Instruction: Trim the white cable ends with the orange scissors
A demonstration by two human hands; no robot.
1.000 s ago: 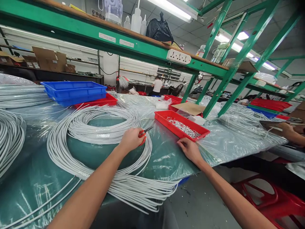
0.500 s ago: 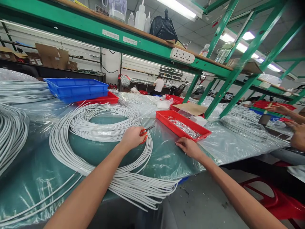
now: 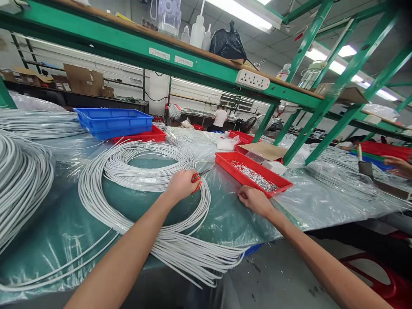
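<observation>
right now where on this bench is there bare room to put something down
Bare plastic sheet lies between the left hand with the scissors and the right hand. Another patch sits inside the cable coil. It is crowded at the red tray and the left cable bundles.

Left hand grips red scissors over white cable coil.

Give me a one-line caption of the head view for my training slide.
Left hand grips red-handled scissors over coiled white cable; right hand rests beside red tray.
</observation>
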